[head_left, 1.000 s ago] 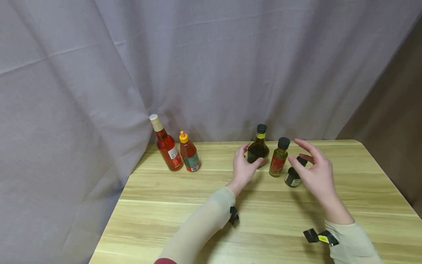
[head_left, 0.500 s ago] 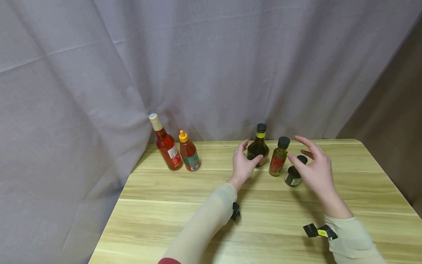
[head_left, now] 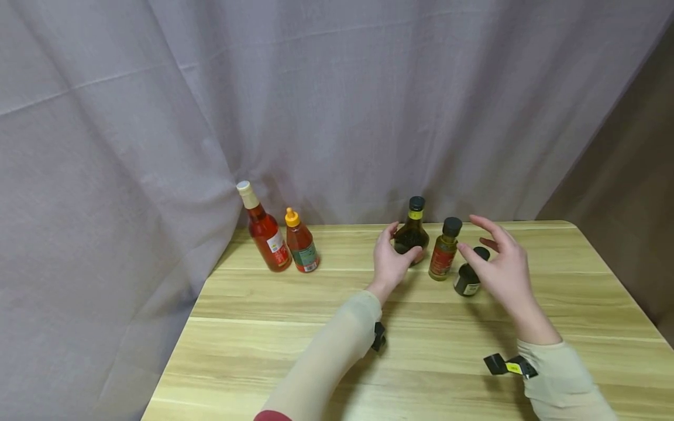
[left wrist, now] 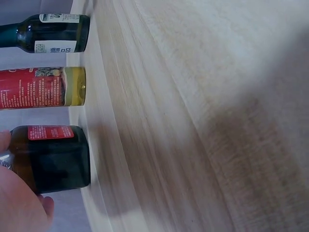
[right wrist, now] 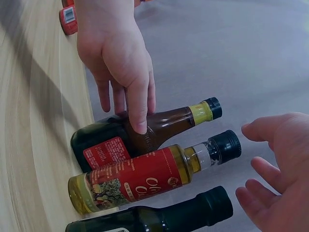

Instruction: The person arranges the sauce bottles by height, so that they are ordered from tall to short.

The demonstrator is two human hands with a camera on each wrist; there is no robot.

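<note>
My left hand [head_left: 391, 260] holds a dark brown sauce bottle [head_left: 410, 235] by its body, thumb in front and fingers around the side. That bottle stands upright, with a black cap, yellow neck band and red label [right wrist: 106, 153]. To its right stands an olive oil bottle [head_left: 442, 257] with a red label. A small dark bottle [head_left: 467, 280] with a green-black cap follows on the right. My right hand [head_left: 505, 275] hovers beside this small bottle, fingers spread and thumb apart, with nothing in its grasp. In the right wrist view, a gap separates its fingertips [right wrist: 248, 129] from the caps.
Farther left on the wooden table [head_left: 253, 351] stand a tall red bottle [head_left: 270, 237] with a cream cap and a red squeeze bottle [head_left: 302, 248] with a yellow nozzle. A grey curtain [head_left: 337, 117] hangs behind the table's back edge.
Both hands shift only slightly; my right hand rises a little and my left thumb stays at the sauce bottle. The bottles stay in place.
</note>
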